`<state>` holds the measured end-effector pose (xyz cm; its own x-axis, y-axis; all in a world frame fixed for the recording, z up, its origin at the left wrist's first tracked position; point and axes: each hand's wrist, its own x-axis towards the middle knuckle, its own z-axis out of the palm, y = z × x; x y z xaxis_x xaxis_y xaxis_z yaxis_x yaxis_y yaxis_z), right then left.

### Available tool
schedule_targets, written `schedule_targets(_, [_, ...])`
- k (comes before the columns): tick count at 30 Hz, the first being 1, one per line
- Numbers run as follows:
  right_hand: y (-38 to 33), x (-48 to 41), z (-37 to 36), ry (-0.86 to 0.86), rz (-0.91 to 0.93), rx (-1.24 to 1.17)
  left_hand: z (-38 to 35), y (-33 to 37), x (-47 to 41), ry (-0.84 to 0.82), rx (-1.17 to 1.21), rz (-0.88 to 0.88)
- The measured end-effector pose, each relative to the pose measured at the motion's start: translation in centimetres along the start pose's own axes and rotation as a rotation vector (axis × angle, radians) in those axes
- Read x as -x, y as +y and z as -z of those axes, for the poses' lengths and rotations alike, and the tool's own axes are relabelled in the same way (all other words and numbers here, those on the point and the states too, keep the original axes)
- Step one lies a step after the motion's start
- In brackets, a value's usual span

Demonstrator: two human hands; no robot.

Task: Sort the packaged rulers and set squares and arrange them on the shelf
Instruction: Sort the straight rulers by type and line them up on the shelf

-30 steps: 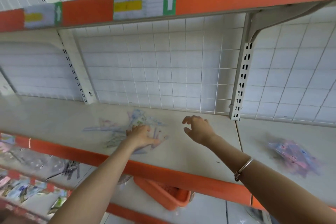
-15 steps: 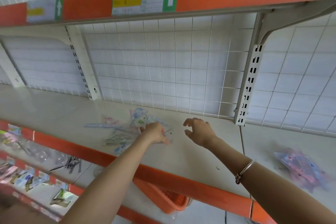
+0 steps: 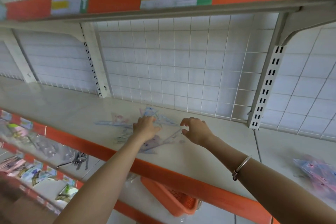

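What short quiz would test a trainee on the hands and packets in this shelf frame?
1. True or false: the right hand grips a packet.
2. Which wrist wears the bracelet? A) left B) right
3. Fill in: the left hand rests on the ____ on the shelf.
Key: 1 false, its curled fingers hold nothing; 2 B; 3 pile of clear packets.
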<state>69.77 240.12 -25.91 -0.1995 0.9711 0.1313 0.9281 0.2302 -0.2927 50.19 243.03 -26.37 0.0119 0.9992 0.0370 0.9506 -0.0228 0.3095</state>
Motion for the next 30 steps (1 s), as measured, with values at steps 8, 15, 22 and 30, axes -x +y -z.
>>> schedule_targets(8, [-5.1, -5.0, -2.9, -0.005, -0.083, -0.007, 2.2, -6.6, -3.7, -0.064, 0.029, -0.07])
schedule_targets(15, [-7.1, -8.7, -4.7, 0.01, -0.194, 0.037, 3.1, -9.2, -8.2, -0.112, -0.025, -0.233])
schedule_targets(22, [-7.5, -9.7, -5.9, -0.05, -0.306, 0.042, 2.0, -8.6, -11.7, -0.196, -0.048, -0.419])
schedule_targets(30, [-7.4, -9.2, -6.2, -0.035, -0.289, 0.092, 0.5, -8.0, -12.5, -0.238, 0.016, -0.508])
